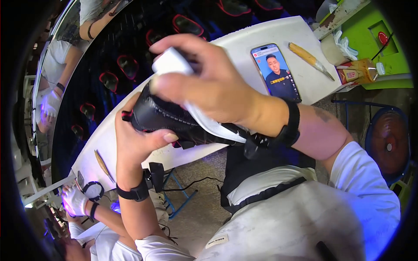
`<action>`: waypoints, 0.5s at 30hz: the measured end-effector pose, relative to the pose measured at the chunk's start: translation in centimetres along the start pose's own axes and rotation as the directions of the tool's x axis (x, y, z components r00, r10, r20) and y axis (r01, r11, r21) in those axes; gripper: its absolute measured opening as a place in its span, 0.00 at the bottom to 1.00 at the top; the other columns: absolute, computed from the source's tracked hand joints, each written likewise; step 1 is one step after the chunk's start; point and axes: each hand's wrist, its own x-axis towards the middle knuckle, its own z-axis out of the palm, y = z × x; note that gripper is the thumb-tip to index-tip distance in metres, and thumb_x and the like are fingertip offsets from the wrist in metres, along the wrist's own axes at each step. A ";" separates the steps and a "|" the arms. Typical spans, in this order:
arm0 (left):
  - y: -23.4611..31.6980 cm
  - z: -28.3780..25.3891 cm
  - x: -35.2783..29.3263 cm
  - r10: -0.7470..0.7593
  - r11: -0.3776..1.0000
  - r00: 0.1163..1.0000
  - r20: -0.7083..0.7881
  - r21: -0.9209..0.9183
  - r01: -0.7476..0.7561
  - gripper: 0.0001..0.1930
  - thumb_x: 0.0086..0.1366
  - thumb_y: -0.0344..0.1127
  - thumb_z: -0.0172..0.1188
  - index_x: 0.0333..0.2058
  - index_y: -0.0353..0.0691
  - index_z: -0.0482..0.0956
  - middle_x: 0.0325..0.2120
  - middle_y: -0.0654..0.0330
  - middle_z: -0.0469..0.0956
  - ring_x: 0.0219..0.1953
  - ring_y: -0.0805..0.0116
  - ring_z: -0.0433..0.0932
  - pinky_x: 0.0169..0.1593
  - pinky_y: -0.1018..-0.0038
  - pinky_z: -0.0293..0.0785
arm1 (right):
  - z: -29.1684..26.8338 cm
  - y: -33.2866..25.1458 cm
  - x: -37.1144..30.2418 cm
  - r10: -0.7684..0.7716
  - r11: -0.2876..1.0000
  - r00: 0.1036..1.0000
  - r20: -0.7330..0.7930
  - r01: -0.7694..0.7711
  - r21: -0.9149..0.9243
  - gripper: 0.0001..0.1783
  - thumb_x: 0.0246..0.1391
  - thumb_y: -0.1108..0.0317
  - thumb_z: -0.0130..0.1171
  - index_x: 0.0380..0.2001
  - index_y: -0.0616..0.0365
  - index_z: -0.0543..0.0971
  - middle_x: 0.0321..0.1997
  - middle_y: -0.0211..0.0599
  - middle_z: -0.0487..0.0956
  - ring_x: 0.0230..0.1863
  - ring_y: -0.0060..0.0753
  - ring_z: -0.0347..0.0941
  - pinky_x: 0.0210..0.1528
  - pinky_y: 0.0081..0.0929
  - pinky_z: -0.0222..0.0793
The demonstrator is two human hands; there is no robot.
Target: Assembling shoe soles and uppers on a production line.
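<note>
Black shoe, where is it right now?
In the head view, the black shoe is just left of the middle, held in the left hand, beneath the right hand; the phone lies to its upper right.

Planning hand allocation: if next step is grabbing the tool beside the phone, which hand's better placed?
Probably the right hand: it's nearer the wooden-handled tool, though its grip on the white piece must open first. The left hand is farther off, holding the black shoe.

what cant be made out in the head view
All in the head view:
White piece in the right grip: exact shape, blurred.
Left grip: some fingers, hidden behind the black shoe.
Upper-left co-worker's arm: body beyond it, cut off by the top edge.
</note>
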 end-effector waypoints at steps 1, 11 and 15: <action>-0.4 0.1 -0.3 -0.013 0.999 0.999 -0.036 -0.032 0.012 0.42 0.36 0.49 0.84 0.47 0.28 0.77 0.37 0.60 0.82 0.39 0.73 0.80 0.46 0.75 0.77 | -0.3 0.4 -0.2 -0.056 0.988 0.993 -0.101 0.070 0.134 0.27 0.57 0.63 0.66 0.57 0.60 0.72 0.41 0.31 0.78 0.43 0.18 0.73 0.47 0.20 0.71; 3.6 1.7 -1.1 -0.014 0.976 0.996 -0.092 0.216 0.033 0.38 0.36 0.44 0.82 0.44 0.28 0.78 0.33 0.60 0.82 0.36 0.74 0.81 0.43 0.76 0.78 | 0.1 -0.8 0.0 -0.065 0.988 0.988 0.137 0.083 -0.132 0.29 0.57 0.51 0.68 0.52 0.63 0.77 0.38 0.28 0.77 0.39 0.16 0.71 0.43 0.18 0.70; 6.5 4.2 -0.5 0.052 0.949 0.997 -0.061 0.314 -0.030 0.32 0.36 0.43 0.81 0.38 0.30 0.79 0.27 0.61 0.81 0.30 0.75 0.80 0.35 0.76 0.77 | -0.6 -3.1 -0.9 -0.157 0.933 0.975 0.155 0.198 -0.301 0.33 0.60 0.41 0.60 0.51 0.63 0.78 0.40 0.31 0.80 0.43 0.19 0.74 0.47 0.19 0.71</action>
